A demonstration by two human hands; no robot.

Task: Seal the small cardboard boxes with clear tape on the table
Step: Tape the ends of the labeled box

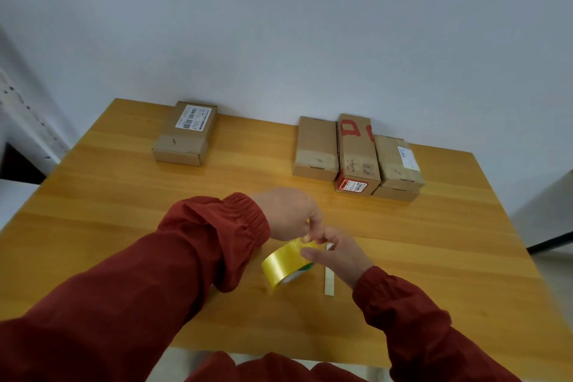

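Note:
A yellowish roll of clear tape [283, 263] is held just above the wooden table [124, 211] near its middle front. My left hand [286, 214] grips the roll from above, fingers curled at its top edge. My right hand [338, 253] pinches at the roll's right side, thumb and fingers on the tape. One small cardboard box with a white label [186, 133] lies at the back left. Three more boxes stand side by side at the back right: a plain one [316, 147], a longer one with red print [356, 155], and a labelled one [398, 164].
A narrow pale strip [329, 281], perhaps a cutter or tape piece, lies on the table under my right wrist. A grey wall rises behind the table. A dark object [552, 242] shows past the table's right edge.

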